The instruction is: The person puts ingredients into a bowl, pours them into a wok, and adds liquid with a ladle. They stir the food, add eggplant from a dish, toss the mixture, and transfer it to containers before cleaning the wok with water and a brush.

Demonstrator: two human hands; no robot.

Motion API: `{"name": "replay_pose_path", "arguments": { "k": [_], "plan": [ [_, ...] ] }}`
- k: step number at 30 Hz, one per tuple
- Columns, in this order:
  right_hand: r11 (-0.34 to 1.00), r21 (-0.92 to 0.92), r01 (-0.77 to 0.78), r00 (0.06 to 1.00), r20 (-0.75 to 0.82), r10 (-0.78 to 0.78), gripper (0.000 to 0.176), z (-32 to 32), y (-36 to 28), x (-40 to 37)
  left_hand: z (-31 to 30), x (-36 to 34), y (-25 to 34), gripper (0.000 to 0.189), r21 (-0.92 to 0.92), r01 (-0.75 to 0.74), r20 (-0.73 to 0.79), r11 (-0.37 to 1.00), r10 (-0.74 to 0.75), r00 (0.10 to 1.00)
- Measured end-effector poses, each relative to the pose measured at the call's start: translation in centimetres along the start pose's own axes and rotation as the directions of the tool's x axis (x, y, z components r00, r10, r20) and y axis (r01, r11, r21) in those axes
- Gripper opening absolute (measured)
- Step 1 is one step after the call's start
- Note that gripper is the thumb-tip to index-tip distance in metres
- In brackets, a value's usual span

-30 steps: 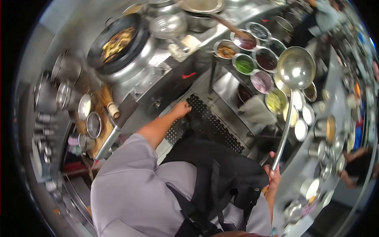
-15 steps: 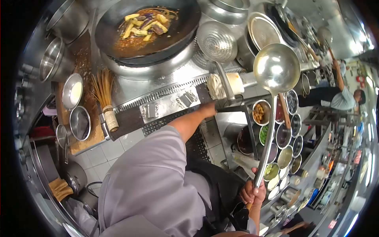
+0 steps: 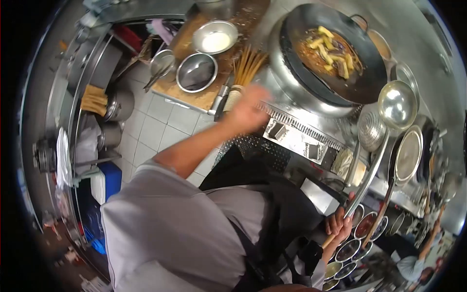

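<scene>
My right hand [image 3: 339,226] is closed around the handle of a long metal ladle [image 3: 398,104], whose bowl is raised near the wok's right side. Blurred by motion, my left hand [image 3: 248,109] is beside a bamboo wok brush [image 3: 249,65] and overlaps the brush's bound grip in this view. Its fingers are smeared. The black wok [image 3: 373,63] sits on the burner, with yellow-and-purple eggplant pieces [image 3: 327,53] in reddish-brown sauce. A perforated skimmer [image 3: 372,129] lies just left of the ladle.
A wooden board [image 3: 182,97] at upper left bears metal bowls, one with white liquid [image 3: 215,43], another a dark metal bowl [image 3: 197,73]. A round strainer [image 3: 409,153] rests at right. Several sauce containers [image 3: 349,249] stand at lower right. Another person [image 3: 411,267] is farther off.
The view has swung left. My left hand has moved from the counter's front edge near the skimmer handle across to the bamboo brush. My right hand keeps holding the ladle.
</scene>
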State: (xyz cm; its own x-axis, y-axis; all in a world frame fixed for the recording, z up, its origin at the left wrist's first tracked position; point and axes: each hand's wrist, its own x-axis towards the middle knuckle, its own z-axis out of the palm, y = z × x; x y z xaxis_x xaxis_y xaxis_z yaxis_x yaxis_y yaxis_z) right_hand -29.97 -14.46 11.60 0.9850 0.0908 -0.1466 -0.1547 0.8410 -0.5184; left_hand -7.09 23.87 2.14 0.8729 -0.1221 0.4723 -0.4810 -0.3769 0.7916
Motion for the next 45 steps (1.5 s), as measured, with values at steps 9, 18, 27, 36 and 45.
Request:
{"name": "replay_pose_path", "arguments": {
  "k": [9, 18, 27, 36, 45],
  "plan": [
    [0.595, -0.797, -0.103, 0.961, -0.235, -0.149, 0.057, 0.7, -7.2, 14.7, -16.8, 4.3, -14.7, 0.082, 0.630, 0.513, 0.018, 0.583, -0.672, 0.741],
    [0.120, -0.991, -0.052, 0.998, -0.055, -0.023, 0.058, 2.0, -10.9, 30.4, -14.9, 2.3, -2.2, 0.080, -0.857, 0.344, 0.005, 0.383, -0.662, 0.749],
    [-0.649, -0.738, 0.185, 0.982, 0.168, 0.089, 0.076, 1.3, -16.8, 23.4, 6.7, 2.3, 9.5, 0.076, -0.920, 0.355, 0.386, -0.163, -0.239, 0.891],
    [0.589, -0.802, -0.095, 0.992, -0.126, -0.011, 0.072, -1.8, -6.0, 12.4, 7.5, 12.9, 3.6, 0.070, -0.859, 0.496, 0.478, -0.125, -0.543, 0.691],
    [0.383, -0.916, 0.118, 0.987, 0.067, -0.144, 0.070, -5.1, -1.1, 8.6, 12.2, 18.7, 1.3, 0.022, -0.586, 0.656, 0.759, -0.476, -0.606, 0.238]
  ]
}}
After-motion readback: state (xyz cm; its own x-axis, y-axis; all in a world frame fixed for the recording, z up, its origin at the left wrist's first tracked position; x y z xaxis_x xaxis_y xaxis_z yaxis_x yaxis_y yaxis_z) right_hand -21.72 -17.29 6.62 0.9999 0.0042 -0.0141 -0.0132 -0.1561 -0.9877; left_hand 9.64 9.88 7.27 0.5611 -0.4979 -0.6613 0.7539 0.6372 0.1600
